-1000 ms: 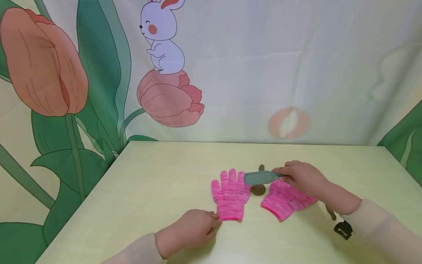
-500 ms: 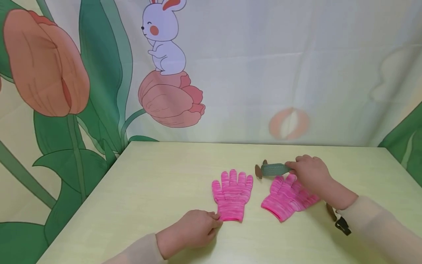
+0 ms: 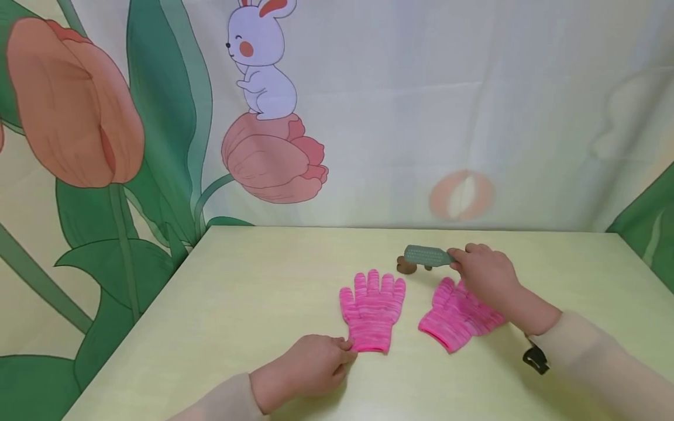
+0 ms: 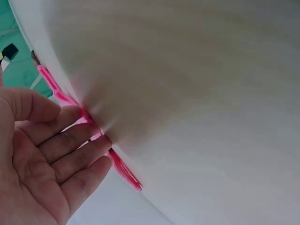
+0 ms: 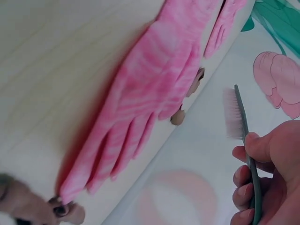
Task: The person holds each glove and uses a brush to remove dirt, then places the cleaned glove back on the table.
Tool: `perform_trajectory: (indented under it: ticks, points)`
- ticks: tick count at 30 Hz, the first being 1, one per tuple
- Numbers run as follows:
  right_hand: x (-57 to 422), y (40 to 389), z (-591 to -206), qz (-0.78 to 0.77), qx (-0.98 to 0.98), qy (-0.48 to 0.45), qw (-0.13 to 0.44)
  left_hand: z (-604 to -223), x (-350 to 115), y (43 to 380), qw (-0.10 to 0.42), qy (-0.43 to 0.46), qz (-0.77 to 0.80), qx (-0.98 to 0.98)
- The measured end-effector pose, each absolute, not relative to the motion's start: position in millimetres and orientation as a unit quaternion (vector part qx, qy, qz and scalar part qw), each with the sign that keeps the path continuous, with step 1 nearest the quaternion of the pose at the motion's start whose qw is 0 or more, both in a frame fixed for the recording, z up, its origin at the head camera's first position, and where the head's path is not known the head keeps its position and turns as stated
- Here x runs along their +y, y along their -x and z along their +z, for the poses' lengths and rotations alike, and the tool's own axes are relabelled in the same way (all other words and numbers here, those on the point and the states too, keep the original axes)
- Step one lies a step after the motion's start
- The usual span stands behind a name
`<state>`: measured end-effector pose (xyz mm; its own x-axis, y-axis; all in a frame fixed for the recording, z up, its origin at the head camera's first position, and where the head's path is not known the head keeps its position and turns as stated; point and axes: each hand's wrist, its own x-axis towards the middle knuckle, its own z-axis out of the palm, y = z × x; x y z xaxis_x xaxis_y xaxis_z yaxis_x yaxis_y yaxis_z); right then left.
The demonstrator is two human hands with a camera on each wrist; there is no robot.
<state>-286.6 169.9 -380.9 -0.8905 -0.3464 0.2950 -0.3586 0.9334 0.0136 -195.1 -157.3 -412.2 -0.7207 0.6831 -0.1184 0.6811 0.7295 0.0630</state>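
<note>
In the head view my right hand [image 3: 487,272] grips a grey-green hairbrush [image 3: 425,255] by its handle, above the far part of the table. The brush has pale bristles, seen in the right wrist view. Brown lumps [image 3: 405,265] partly show under and beside its head. My left hand [image 3: 316,362] lies at the lower left corner of a pink knitted glove [image 3: 372,310]; in the left wrist view its fairly straight fingers [image 4: 77,157] touch the cuff. A second pink glove [image 3: 458,321] lies slanted, partly hidden under my right hand.
A small black clip-like piece [image 3: 536,359] sits beside my right sleeve. Another brown object [image 5: 28,201] lies near the second glove's fingertips in the right wrist view. The pale table [image 3: 263,275] ends at a printed curtain [image 3: 379,128] along the back.
My right hand has moved the hairbrush away from the gloves, toward the table's far edge. A brown lump has shifted the same way. My left hand stays at the cuff.
</note>
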Motion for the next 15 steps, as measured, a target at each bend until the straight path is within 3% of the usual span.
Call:
perform_trajectory:
  ticks: [6,15]
  points:
    - [166.2,281.7,-376.7,0.040,-0.970,-0.190,0.145,-402.8,-155.4,203.9,0.114,-0.357,0.031,0.926]
    - [172.3,255.2,-326.4,0.173,-0.970,-0.158,0.055,-390.4,-123.0,220.0,0.051,-0.368,0.008,0.928]
